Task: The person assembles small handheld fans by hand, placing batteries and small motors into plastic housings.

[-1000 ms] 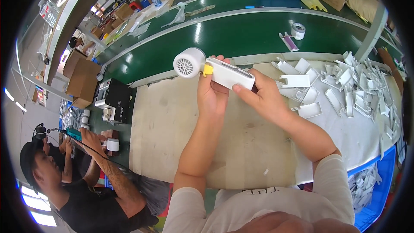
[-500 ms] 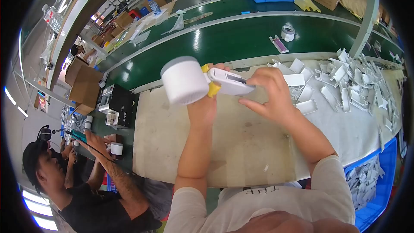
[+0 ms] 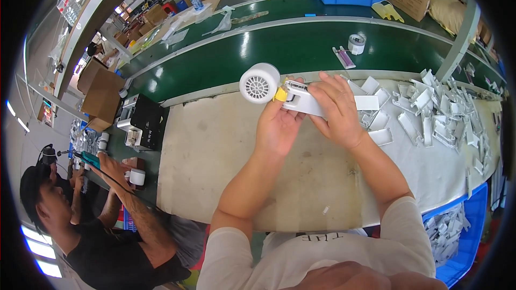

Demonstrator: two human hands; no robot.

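Note:
A white handheld fan (image 3: 259, 85), or a similar small blower, is held above the worktable with its slotted round grille facing me. Yellow material (image 3: 281, 94) sits at its neck, and part of the white handle (image 3: 303, 102) lies open with small inner parts showing. My left hand (image 3: 279, 129) supports the handle from below, palm upward, fingers behind it. Around the handle's far right end closes my right hand (image 3: 338, 110), thumb below and fingers on top; it hides that end.
Loose white plastic shells (image 3: 430, 110) are heaped at the right; more lie in a blue bin (image 3: 473, 236) below. A round white part (image 3: 356, 44) stands on the green bench beyond. At left are a black machine (image 3: 148, 123) and a co-worker (image 3: 118, 225) holding a teal tool.
The fan has turned so its grille faces me, and it has shifted right and away. My left palm has rolled upward. My right hand has closed over the handle's end.

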